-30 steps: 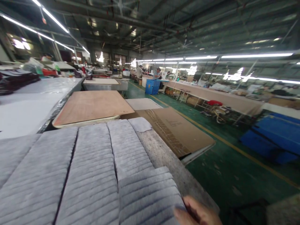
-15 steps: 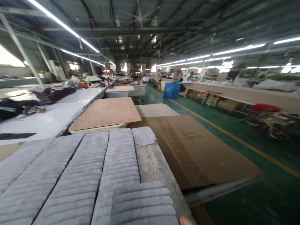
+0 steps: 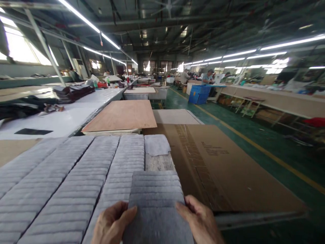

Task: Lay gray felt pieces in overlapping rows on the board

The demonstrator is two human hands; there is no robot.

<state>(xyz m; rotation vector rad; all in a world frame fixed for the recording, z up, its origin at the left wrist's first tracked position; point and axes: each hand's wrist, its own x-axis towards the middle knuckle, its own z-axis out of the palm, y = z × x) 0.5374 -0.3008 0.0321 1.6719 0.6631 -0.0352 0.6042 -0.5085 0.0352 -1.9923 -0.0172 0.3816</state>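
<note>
A grey fabric piece (image 3: 157, 222) with a soft, felt-like face is pinched at its two side edges. My left hand (image 3: 114, 220) is closed on its left edge, thumb on top. My right hand (image 3: 199, 218) grips the opposite edge the same way. Just beyond it lie several overlapping grey pieces (image 3: 155, 179) in a short row. To the left run long rows of similar overlapping pieces (image 3: 99, 162), with narrow dark gaps between them. A single grey piece (image 3: 157, 144) lies at the far end of the worn board (image 3: 158, 163).
A taped cardboard sheet (image 3: 228, 169) lies on the right. Beyond the rows is a plywood board (image 3: 124, 115); a long white table (image 3: 78, 115) holds dark stacks at left. A blue bin (image 3: 199, 94) stands by the green aisle, near a person (image 3: 207, 77).
Both my hands have come into view holding a grey piece; before, only a bit of one showed at the bottom edge. The short row reaches farther forward, and the view has swung left.
</note>
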